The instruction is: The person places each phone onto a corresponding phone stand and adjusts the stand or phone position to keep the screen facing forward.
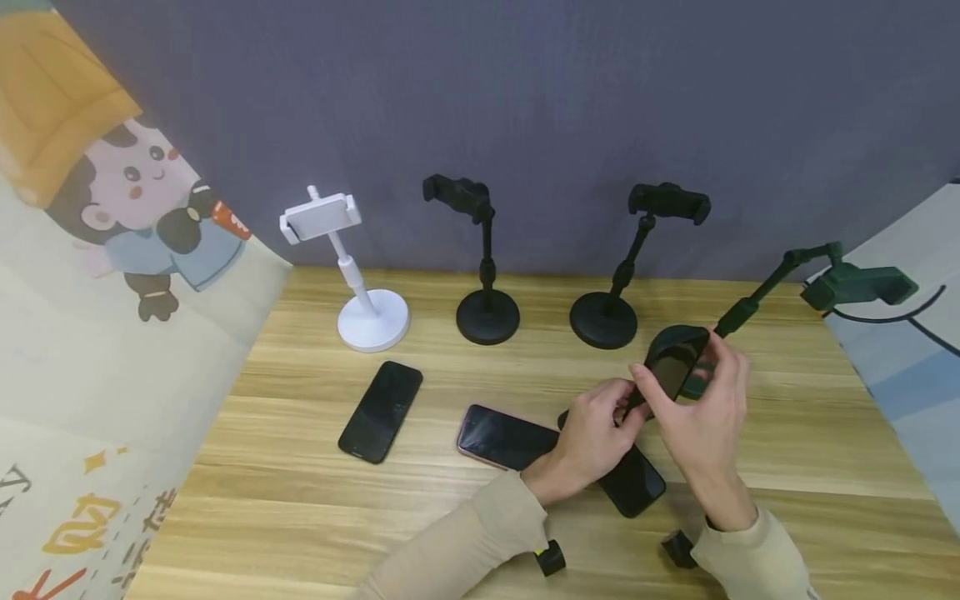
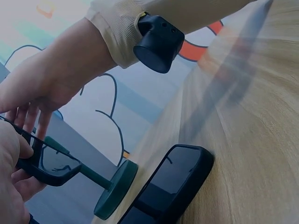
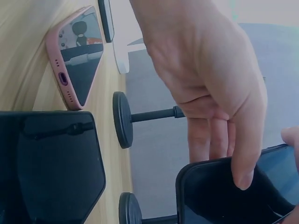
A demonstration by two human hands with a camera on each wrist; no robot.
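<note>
Both hands hold one black smartphone (image 1: 675,362) above the table, tilted with its screen up. My left hand (image 1: 592,429) pinches its near end, the thumb (image 3: 243,172) lying on the screen in the right wrist view. My right hand (image 1: 708,417) grips the far part between thumb and fingers. Just behind the phone stands a dark green phone stand (image 1: 738,315), its base partly hidden by the phone and right hand. Below the left hand lies another black smartphone (image 1: 633,483), partly covered. A pink-cased smartphone (image 1: 502,437) lies to its left, one end behind the left wrist.
A black smartphone (image 1: 381,412) lies further left. Along the back stand a white phone stand (image 1: 373,321) and two black ones, the middle stand (image 1: 487,317) and the right stand (image 1: 603,321). A grey wall (image 1: 480,100) rises behind. Black cables (image 1: 892,319) hang at right.
</note>
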